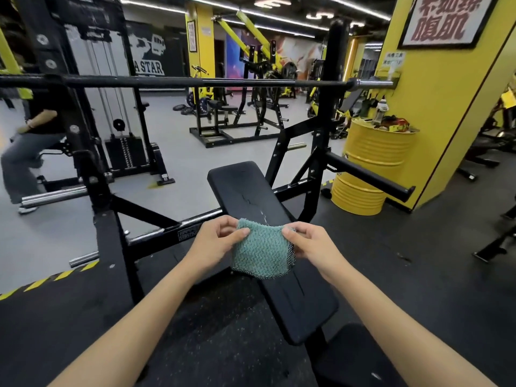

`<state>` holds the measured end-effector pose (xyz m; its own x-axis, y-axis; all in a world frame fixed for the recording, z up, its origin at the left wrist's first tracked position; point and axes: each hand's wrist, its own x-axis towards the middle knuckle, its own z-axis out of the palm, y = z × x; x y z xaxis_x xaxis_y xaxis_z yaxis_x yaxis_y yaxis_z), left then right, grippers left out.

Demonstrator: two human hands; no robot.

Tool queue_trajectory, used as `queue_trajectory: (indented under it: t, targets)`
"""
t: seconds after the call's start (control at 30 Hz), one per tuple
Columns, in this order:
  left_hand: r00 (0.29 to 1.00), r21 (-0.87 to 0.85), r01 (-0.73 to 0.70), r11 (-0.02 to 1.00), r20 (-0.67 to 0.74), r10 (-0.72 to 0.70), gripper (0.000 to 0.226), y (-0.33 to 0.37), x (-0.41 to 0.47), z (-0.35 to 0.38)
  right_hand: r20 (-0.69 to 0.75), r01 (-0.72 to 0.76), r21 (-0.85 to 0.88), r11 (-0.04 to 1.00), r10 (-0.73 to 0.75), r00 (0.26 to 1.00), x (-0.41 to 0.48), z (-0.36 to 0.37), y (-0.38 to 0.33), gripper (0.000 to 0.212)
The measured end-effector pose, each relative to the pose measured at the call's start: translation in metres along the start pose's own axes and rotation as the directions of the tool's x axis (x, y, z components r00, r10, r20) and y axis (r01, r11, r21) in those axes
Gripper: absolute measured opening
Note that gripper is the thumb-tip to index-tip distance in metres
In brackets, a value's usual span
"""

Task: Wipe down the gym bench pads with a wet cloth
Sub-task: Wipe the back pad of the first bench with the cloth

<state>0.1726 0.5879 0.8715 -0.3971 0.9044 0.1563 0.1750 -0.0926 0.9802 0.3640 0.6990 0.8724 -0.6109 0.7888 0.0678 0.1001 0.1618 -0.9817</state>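
The teal cloth hangs folded between 2 hands, held just above the middle of the long black bench pad. The left hand pinches the cloth's upper left edge, thumb on the near face and fingers curled behind it. The right hand pinches the upper right edge the same way. Both bare forearms reach forward from the bottom of the view, wrists roughly level, palms turned toward each other. The cloth's lower edge droops toward the pad; whether it touches cannot be told.

The cloth has a knobbly woven texture, and a darker mesh-like layer shows at its right edge. The pad is matte black, with pale streaks and specks just beyond the cloth and thin scuffs further up. A 2nd, shorter black pad sits next to the long pad's near end, at the lower right.

Beyond the pad, a barbell lies across the uprights of the black rack. To the right, a yellow drum stands by a yellow pillar. On its lid are a bottle and a jumble of small items too blurred to name. At far left a person sits by a cable machine.
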Motion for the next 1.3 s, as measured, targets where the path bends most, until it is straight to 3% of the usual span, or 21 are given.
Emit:
queue_trajectory:
  t: [0.3, 0.9, 1.1, 1.3]
  targets:
    - [0.999, -0.031, 0.041, 0.999, -0.027, -0.042, 0.007, -0.039, 0.168, -0.033, 0.04, -0.045, 0.015, 0.999, 0.044, 0.998, 0.177, -0.006, 0.011, 0.016]
    - [0.928, -0.12, 0.246, 0.962, -0.258, -0.269, 0.007, -0.164, 0.375, -0.074, 0.213, -0.129, -0.029, 0.991, 0.132, 0.968, 0.463, 0.018, 0.111, 0.016]
    - [0.898, -0.092, 0.265, 0.96, -0.339, -0.28, 0.01, -0.198, 0.408, -0.085, 0.272, -0.15, -0.07, 0.986, 0.163, 0.948, 0.521, 0.033, 0.136, 0.009]
    - [0.884, 0.007, 0.241, 0.971, -0.415, -0.216, 0.005, -0.211, 0.454, -0.1, 0.288, -0.077, -0.137, 0.988, 0.114, 0.951, 0.583, 0.047, 0.136, 0.012]
